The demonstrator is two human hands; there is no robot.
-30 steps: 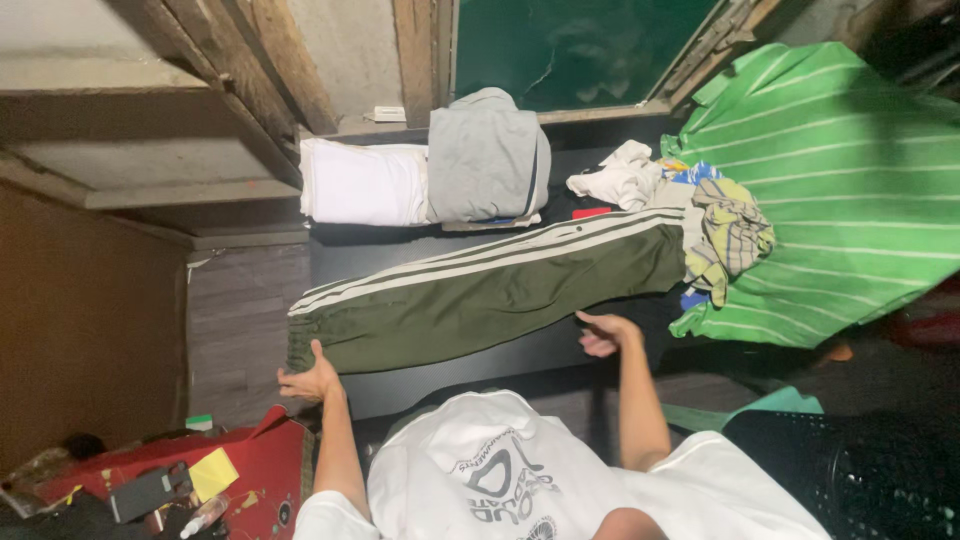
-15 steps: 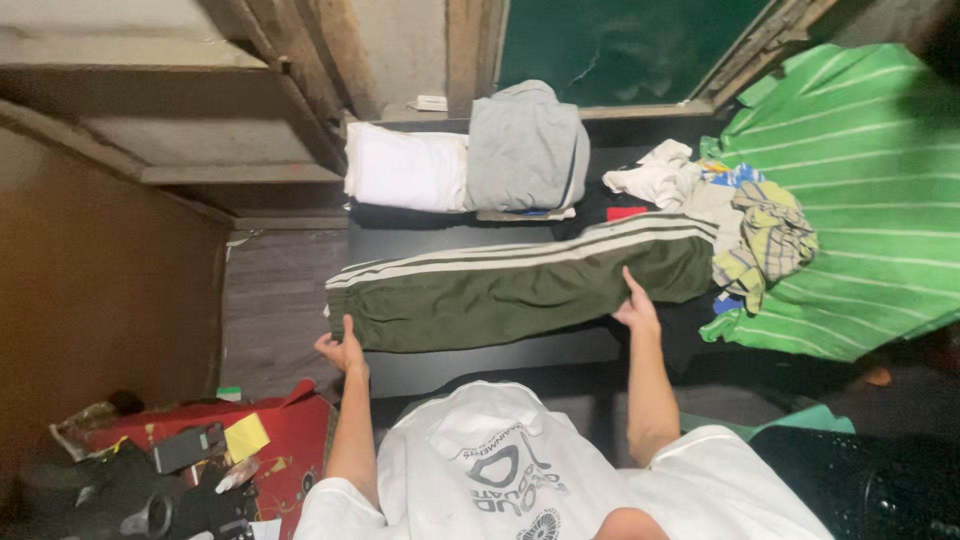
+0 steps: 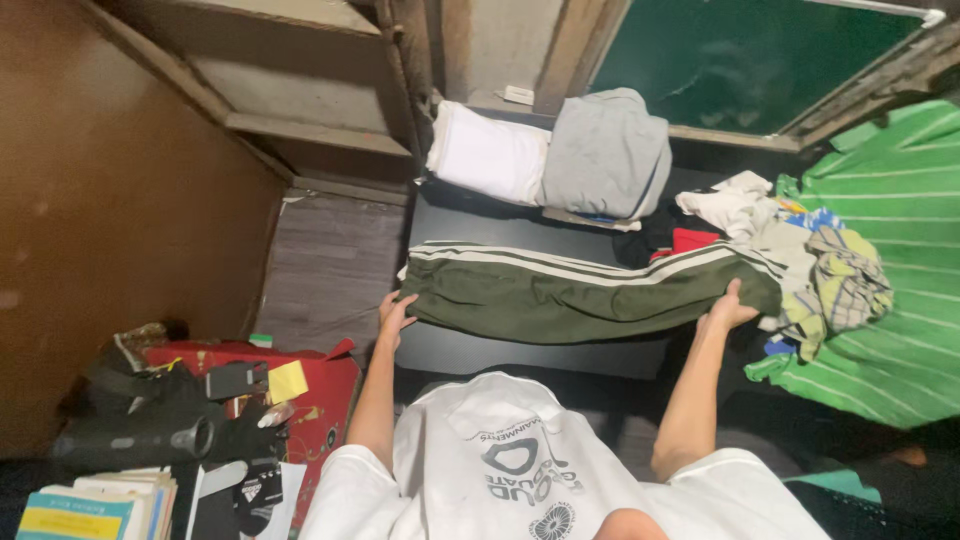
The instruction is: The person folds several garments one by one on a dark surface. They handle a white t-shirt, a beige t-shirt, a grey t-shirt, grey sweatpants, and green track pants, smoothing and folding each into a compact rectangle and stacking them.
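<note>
Both hands sit further apart than half a second ago; right hand has slid from mid-leg out to the waist end of the trousers, and the camera view has swung so more of the floor clutter at left shows.

Far left, floor: stack of books (image 3: 75, 500), top cover yellow and teal. Beside it a dark bag (image 3: 150, 425), then a red box (image 3: 315, 400) with a square yellow note (image 3: 287, 381) and a flat dark rectangular device (image 3: 235, 379) lying on it. Lettering too small to make out.

Left hand (image 3: 395, 313): fingers curled over the cuff end of the olive-green trousers (image 3: 570, 295), gripping the fabric edge. Trousers lie lengthwise across the black table (image 3: 470, 350), two pale stripes running along the far side.

Behind them, against the wall: folded white cloth (image 3: 487, 158), touching a folded grey garment (image 3: 607, 152).

Right hand (image 3: 727, 310): clamped on the waist end of the trousers, thumb on top, fingers hidden underneath.

Right of that: loose heap of laundry (image 3: 825, 275), white, red and plaid pieces, lying against a green striped cloth (image 3: 900, 260).

Compared with before, the trousers look narrower front to back, and the waist end now lies closer to the heap.
</note>
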